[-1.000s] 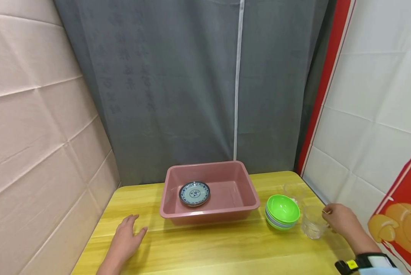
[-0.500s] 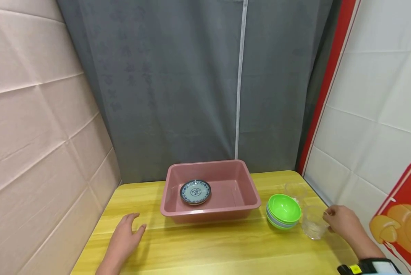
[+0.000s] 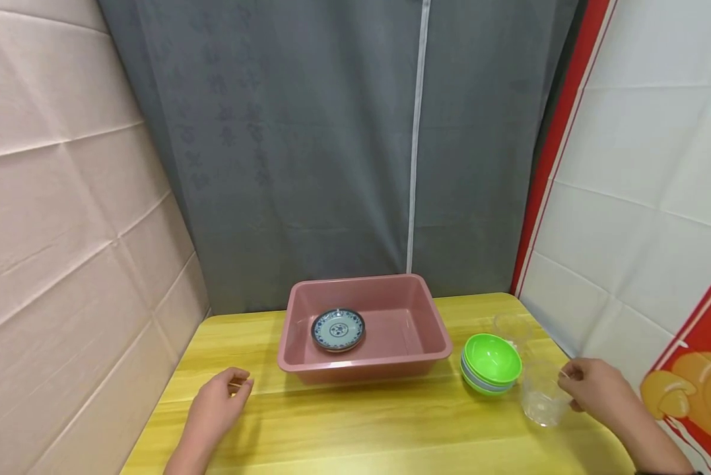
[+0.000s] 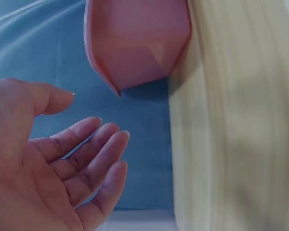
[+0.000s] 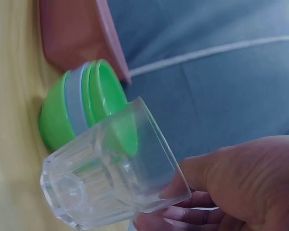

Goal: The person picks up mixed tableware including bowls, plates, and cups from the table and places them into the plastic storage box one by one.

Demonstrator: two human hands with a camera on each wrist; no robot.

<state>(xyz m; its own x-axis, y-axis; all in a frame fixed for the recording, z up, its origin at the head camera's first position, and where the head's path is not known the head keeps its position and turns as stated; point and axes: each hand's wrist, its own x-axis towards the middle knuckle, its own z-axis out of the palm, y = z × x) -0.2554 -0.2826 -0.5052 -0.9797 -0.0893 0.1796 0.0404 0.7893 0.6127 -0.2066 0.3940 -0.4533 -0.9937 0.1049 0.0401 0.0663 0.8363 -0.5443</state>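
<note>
My right hand (image 3: pixel 601 392) pinches the rim of a clear drinking glass (image 3: pixel 543 404) at the right side of the table, with the thumb and fingers on either side of its wall (image 5: pixel 101 178). Whether the glass base touches the tabletop is hard to tell. Just left of it stands a stack of bowls (image 3: pixel 492 359), green with a bluish one between. Over the table's left side, my left hand (image 3: pixel 215 406) holds nothing, its fingers loosely bent. In the left wrist view the palm of that left hand (image 4: pixel 48 168) faces the camera.
A pink plastic basin (image 3: pixel 367 371) stands at the back middle, with blue-patterned plates (image 3: pixel 338 330) inside on the left. A second clear glass (image 3: pixel 512 326) is behind the bowls. Grey curtain (image 3: pixel 307 165) closes the back; a white wall covering (image 3: pixel 640 198) borders the right.
My right hand and the glass have shifted slightly toward me, away from the second glass. The fingers of my left hand have curled in a little. Basin, plates and bowls stay put.
</note>
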